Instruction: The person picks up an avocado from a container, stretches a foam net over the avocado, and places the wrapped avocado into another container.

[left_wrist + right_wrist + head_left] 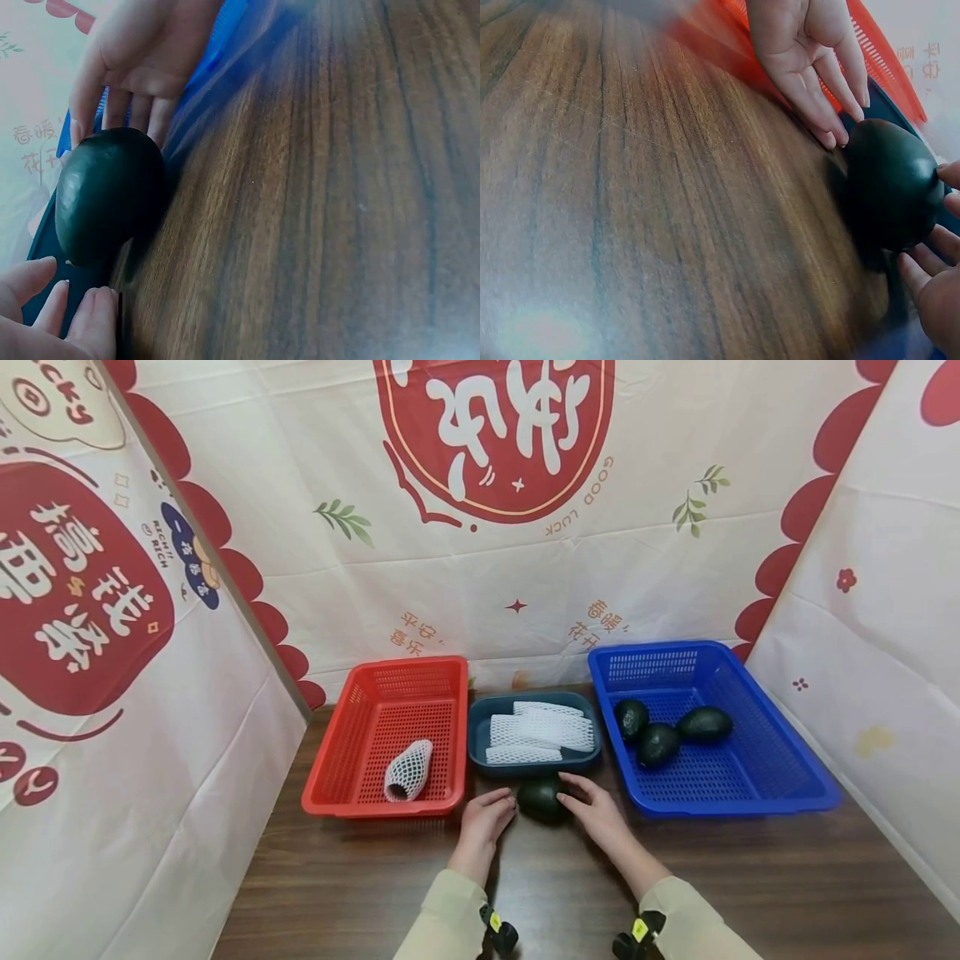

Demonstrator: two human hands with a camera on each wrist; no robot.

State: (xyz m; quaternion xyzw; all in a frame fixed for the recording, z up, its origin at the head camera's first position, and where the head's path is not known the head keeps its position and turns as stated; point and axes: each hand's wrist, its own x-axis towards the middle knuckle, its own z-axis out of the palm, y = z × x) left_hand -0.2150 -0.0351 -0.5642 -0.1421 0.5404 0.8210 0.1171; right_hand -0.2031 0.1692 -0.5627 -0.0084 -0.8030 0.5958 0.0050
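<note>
A dark green avocado (542, 799) lies on the wooden table between the two hands. The right hand (598, 817) holds its right end, thumb and fingers on either side of it; the left wrist view shows those fingers behind the avocado (109, 195). Close to the opposite end is the left hand (483, 825), its fingers extended and loosely bent. Whether the left fingertips touch the skin, I cannot tell. Just behind, a teal tray (480, 708) holds several white foam net sleeves (540, 727).
On the left stands a red basket (390, 693) with a dark item in a white foam net (409, 770) inside. A blue basket (712, 781) on the right contains three avocados (658, 745). Printed cloth walls (480, 568) enclose the table at the back and sides.
</note>
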